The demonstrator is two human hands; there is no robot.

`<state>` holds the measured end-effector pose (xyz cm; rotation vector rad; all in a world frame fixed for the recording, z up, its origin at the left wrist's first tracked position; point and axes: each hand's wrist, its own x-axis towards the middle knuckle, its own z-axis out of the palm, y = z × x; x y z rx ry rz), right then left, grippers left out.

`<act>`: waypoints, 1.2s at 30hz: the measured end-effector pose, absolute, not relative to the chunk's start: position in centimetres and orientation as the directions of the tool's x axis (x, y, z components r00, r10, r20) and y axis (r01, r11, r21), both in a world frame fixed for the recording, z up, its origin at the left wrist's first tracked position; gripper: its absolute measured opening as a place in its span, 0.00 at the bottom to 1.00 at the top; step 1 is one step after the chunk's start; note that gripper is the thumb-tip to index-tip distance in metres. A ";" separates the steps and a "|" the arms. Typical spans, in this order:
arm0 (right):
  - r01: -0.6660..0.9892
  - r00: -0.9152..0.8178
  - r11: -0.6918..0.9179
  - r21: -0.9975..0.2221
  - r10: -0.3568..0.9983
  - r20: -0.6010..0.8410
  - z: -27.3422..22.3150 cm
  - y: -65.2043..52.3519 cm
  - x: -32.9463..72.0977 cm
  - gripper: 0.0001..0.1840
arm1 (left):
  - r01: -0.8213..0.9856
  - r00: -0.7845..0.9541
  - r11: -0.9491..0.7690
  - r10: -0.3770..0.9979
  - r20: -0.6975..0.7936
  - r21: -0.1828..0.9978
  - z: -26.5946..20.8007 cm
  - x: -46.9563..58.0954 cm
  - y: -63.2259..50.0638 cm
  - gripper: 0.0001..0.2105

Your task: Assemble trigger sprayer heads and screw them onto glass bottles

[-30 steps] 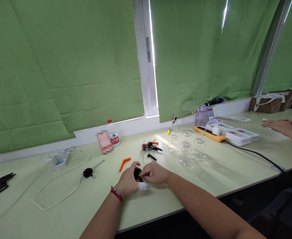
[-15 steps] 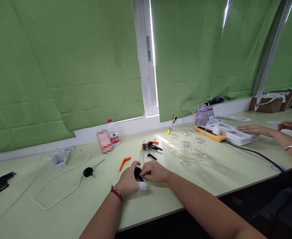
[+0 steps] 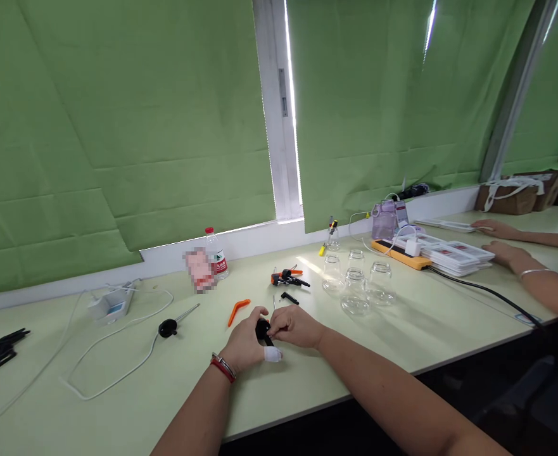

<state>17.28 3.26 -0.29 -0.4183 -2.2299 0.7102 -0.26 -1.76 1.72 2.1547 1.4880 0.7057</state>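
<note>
My left hand (image 3: 245, 342) is curled around a black round part (image 3: 262, 329), thumb and fingers on opposite sides, a white wrap on one fingertip. Pressed against the part's right side are the pinched fingers of my right hand (image 3: 295, 327); what lies between them is too small to make out. Just beyond the hands lie a small black piece (image 3: 290, 297) and a thin metal rod (image 3: 274, 302). An orange bent handle (image 3: 238, 310) rests left of them. Farther back sits a cluster of black and orange parts (image 3: 289, 277).
Several clear glass jars (image 3: 355, 292) stand to the right. A black disc with a metal rod (image 3: 168, 327) lies left, near a white cable (image 3: 117, 329). Behind are a red-capped bottle (image 3: 219, 256) and an orange power strip (image 3: 399, 254). Another person's hands (image 3: 504, 252) are at a stack of white cards (image 3: 459, 256).
My hands keep almost the same grip and place. At the right, the other person's hands have shifted, one now resting farther back by the flat white items.
</note>
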 end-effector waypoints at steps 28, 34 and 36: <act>0.108 -0.676 0.865 -0.489 0.425 0.602 -0.4 3.3 17.2 0.09 | 0.727 0.284 -0.319 0.946 0.157 0.608 2.2 -0.1 -2.0 0.32; 0.104 -0.674 0.870 -0.482 0.418 0.609 -0.5 3.2 17.2 0.11 | 0.716 0.294 -0.321 0.944 0.149 0.620 2.2 -0.1 -2.0 0.32; 0.098 -0.673 0.874 -0.476 0.410 0.616 -0.4 3.2 17.2 0.12 | 0.713 0.293 -0.321 0.944 0.152 0.624 2.2 -0.2 -2.0 0.32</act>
